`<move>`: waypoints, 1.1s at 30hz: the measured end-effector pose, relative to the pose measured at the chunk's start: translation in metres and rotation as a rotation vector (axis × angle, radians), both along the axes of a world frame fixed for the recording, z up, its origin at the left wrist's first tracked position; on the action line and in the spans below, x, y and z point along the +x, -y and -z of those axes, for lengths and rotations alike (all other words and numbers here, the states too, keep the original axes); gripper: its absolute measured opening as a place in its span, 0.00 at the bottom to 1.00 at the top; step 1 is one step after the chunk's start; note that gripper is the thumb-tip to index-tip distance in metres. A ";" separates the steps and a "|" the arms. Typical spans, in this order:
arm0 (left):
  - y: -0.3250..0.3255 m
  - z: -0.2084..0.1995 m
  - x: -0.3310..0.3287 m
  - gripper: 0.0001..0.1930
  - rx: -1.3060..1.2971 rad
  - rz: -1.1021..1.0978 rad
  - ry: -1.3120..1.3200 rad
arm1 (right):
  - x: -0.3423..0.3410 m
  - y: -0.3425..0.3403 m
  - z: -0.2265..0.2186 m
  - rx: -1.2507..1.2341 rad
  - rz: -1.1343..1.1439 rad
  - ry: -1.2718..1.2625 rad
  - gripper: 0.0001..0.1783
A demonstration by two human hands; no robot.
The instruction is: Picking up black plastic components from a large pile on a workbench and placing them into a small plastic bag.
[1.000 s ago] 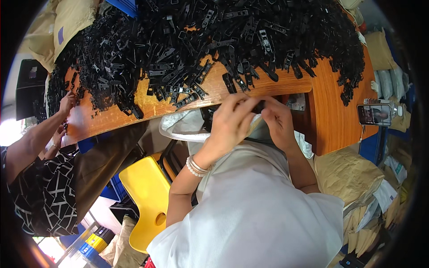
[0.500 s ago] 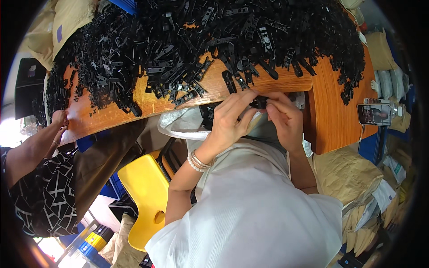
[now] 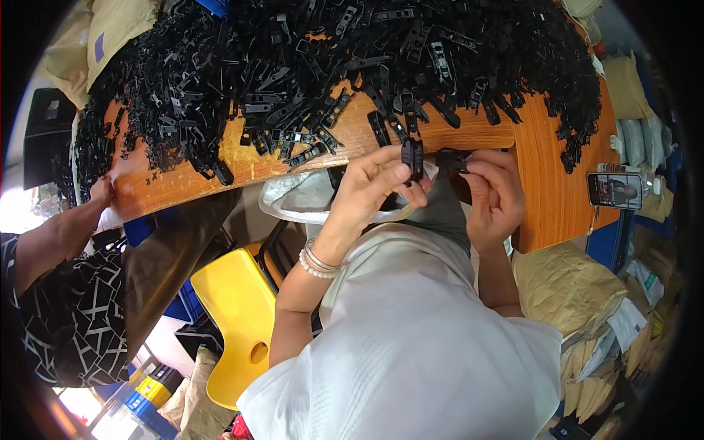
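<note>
Pinched between the thumb and fingers of my left hand (image 3: 372, 180) is a black plastic clip (image 3: 413, 158), held upright just past the table's front edge. My right hand (image 3: 497, 192) grips a second dark plastic piece (image 3: 450, 160) by its end; its exact shape is blurred. A small gap separates the two pieces. Beyond my hands a big heap of black plastic clips (image 3: 293, 81) covers much of the wooden table (image 3: 253, 158). Below my left hand, an open white bag (image 3: 290, 199) hangs at the table edge, its contents mostly hidden by the hand.
At the left, another person's hand (image 3: 103, 192) rests by the table edge. A yellow chair (image 3: 235, 323) stands at my left. To the right are a phone (image 3: 614, 189) showing a picture and a brown paper sack (image 3: 568, 282).
My hands, close together around dark plastic half a second ago, have moved apart. The right one shifted right with a dark piece, while the left one now shows a clip upright.
</note>
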State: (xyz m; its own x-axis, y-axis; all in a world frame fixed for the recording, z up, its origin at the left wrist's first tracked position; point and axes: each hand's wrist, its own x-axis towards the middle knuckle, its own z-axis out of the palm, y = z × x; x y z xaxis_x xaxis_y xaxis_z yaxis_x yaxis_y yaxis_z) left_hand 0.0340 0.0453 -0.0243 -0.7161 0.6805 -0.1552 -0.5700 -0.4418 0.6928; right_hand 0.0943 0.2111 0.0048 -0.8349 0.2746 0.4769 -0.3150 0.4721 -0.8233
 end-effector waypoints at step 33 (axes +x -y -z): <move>0.003 0.031 -0.045 0.14 -1.258 -0.268 -1.431 | -0.004 -0.017 0.033 -0.745 -0.206 0.289 0.07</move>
State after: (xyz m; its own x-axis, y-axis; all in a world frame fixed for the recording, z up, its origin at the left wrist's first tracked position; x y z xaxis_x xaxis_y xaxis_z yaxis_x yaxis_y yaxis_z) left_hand -0.0107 0.0419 -0.0549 -0.7881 0.5291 0.3145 0.6143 0.6444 0.4553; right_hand 0.0899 0.2282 -0.0286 -0.9651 0.2617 -0.0109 -0.0634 -0.2738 -0.9597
